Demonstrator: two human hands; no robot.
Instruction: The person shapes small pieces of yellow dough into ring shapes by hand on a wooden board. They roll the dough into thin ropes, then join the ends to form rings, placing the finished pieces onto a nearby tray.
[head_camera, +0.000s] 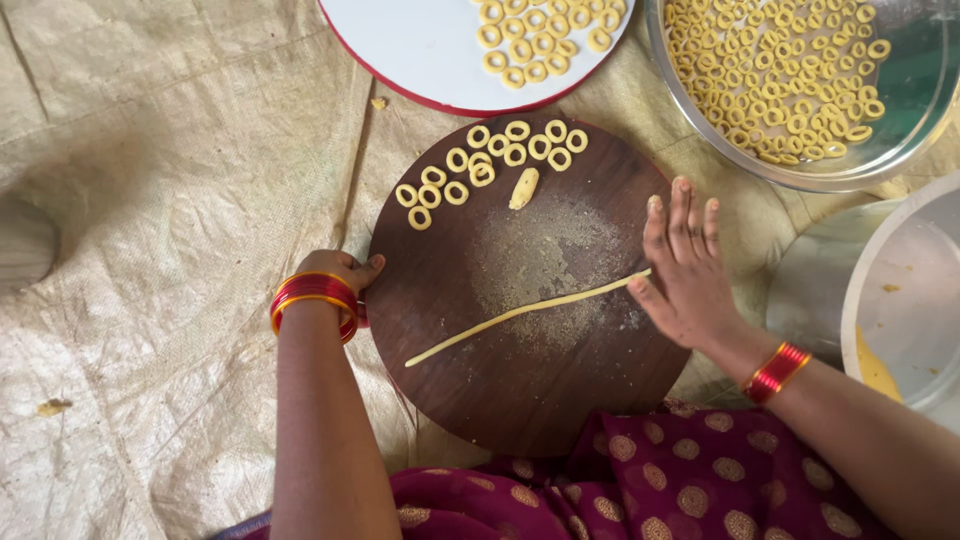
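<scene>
Board (530, 390), round, dark wood. Dough rope (525, 312) lies across its middle, running 8 to 2 o'clock. Right hand (688, 270) open flat, fingers spread, touching the rope's 2 o'clock end. Left hand (335, 272) curled on the board's 9 o'clock rim (grip hidden). Dough rings (487, 162) at 12 o'clock.

White plate (420, 50) and steel tray (905, 110) cut off by top edge; pale bowl (905, 290) cut off at right. Left hand (335, 270) fingers hidden, curled under board (530, 380) rim.
</scene>
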